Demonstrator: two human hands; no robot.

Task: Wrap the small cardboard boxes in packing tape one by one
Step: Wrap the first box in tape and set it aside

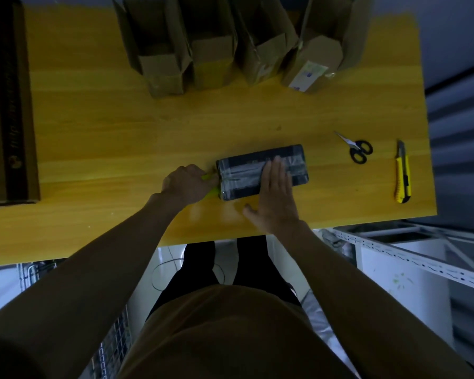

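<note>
A: What is lying at the far left of the frame?

B: A big flat carton [7, 105] is lying along the left edge of the table [99, 127]. Nothing is touching it.

A: And moving right, toward the centre?

B: The left hand [185, 183] is sitting just left of centre, fingers curled round a green tool [211, 184]. The tool is pressing against the left end of the box [246, 162]. Whether it is a tape dispenser, I cannot tell.

A: Where is the box sitting?

B: It is lying flat in the middle of the frame, dark, with clear tape shining across its top. The right hand [275, 198] is pressing down on it with straight fingers, gripping nothing, thumb spread out over the table.

A: What is standing above that?

B: Four open boxes [230, 50] are standing in a row along the top centre, well apart from the hands.

A: And on the right?

B: Scissors [357, 150] are lying right of the box, and a yellow knife [402, 173] is lying further right, near the table's edge.
</note>
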